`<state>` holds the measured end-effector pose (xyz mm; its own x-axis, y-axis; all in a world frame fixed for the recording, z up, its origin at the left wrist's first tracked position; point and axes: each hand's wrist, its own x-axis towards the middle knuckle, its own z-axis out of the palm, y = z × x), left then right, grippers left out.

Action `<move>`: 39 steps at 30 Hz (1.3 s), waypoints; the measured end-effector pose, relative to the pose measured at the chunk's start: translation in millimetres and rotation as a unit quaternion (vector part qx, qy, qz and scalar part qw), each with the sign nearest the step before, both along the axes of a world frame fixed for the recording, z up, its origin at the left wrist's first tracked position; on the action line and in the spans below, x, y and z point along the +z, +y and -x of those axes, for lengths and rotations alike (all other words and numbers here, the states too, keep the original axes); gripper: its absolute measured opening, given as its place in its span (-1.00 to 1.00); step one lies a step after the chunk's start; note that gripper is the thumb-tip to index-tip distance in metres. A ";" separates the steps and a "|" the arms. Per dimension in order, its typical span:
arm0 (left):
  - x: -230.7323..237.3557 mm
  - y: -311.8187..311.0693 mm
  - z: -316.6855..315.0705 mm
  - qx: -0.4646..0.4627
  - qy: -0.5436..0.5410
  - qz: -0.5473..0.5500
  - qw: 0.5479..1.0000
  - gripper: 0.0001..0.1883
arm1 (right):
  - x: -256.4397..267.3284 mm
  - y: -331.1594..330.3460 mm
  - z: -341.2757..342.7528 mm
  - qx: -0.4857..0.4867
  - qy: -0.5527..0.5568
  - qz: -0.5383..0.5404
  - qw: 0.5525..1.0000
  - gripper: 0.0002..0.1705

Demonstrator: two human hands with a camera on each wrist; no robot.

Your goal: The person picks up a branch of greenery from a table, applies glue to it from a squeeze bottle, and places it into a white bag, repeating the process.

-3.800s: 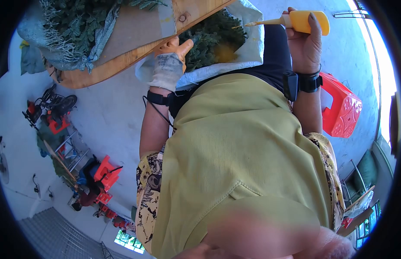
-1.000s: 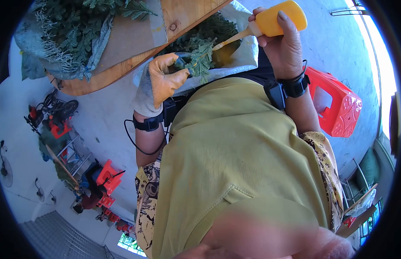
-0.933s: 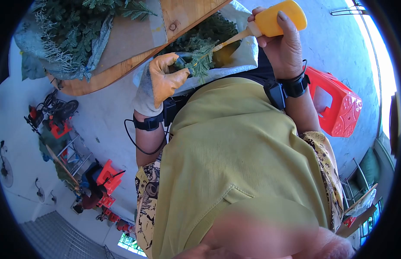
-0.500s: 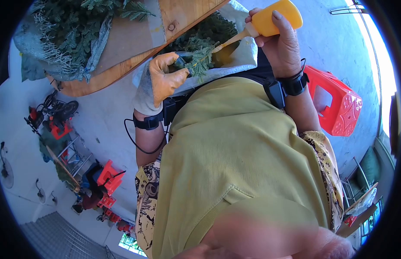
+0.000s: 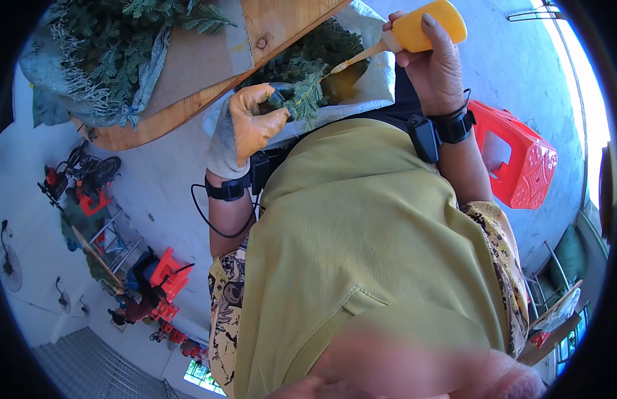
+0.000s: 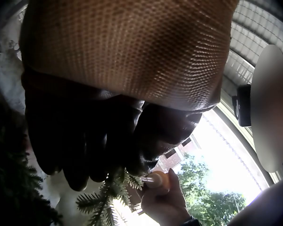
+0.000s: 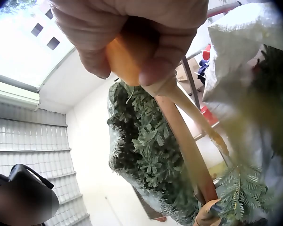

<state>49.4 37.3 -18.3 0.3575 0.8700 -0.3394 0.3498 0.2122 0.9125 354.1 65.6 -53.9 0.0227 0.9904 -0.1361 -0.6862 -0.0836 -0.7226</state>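
My left hand [image 5: 252, 126], in an orange-coated glove with dark fingertips, pinches a green fir sprig [image 5: 307, 96] between thumb and fingers. In my bare right hand [image 5: 440, 83] is a yellow squeeze bottle [image 5: 431, 28], tilted so its long pale nozzle [image 5: 358, 58] points at the sprig's stem end. Yellowish residue coats the nozzle tip, which sits right by the stem. The right wrist view shows the nozzle [image 7: 195, 113] close above the needles of the sprig [image 7: 243, 193]. Part of the sprig is hidden behind the gloved fingers [image 6: 75, 174] in the left wrist view.
A white woven sack [image 5: 381, 83] with fir branches [image 5: 328, 43] lies beneath my hands. The wooden table [image 5: 155, 125] curves past on the left, bearing another sack of fir [image 5: 109, 66]. A red plastic stool [image 5: 531, 159] stands at my right.
My left hand has come out of the sack with a fir sprig in its fingers. The bottle has moved left and down to the sprig; lately the nozzle tip has drawn slightly back from the stem.
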 end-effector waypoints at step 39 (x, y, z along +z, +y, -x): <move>-8.3 0.2 -0.5 0.019 0.011 0.044 0.999 -0.89 | -0.9 1.1 1.5 -0.023 -0.021 0.000 1.000 -0.56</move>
<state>49.9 37.6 -26.6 0.3159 0.8500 -0.4217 0.3590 0.3043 0.8823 352.6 66.7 -54.8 0.0732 0.9883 -0.1340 -0.6578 -0.0531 -0.7514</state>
